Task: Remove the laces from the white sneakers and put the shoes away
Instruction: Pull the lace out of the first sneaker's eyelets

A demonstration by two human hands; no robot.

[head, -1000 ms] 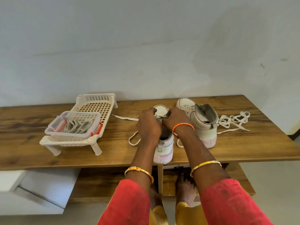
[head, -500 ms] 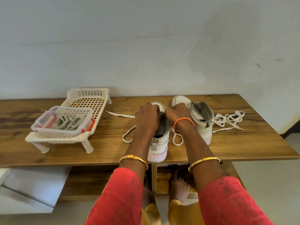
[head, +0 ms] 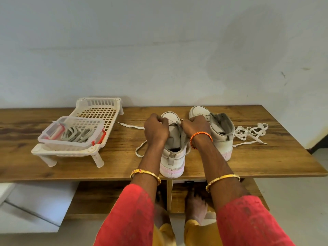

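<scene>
1. Standing heel-first at the table's (head: 266,166) front edge, the near sneaker (head: 174,153) faces away, so its lacing is reachable.
2. Left hand (head: 156,129) and right hand (head: 195,127) fingers pinch its lace (head: 140,150), presumably to unthread it.
3. Second sneaker (head: 221,134) waits beside, its removed lace (head: 250,132) toward the right edge.

bare table (head: 124,157) between rack (head: 99,110) and sneakers (head: 174,148), loose lace (head: 250,132) far right

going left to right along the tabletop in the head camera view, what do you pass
White rack carrying a clear container → left hand → near sneaker → right hand → far sneaker → loose lace.
</scene>
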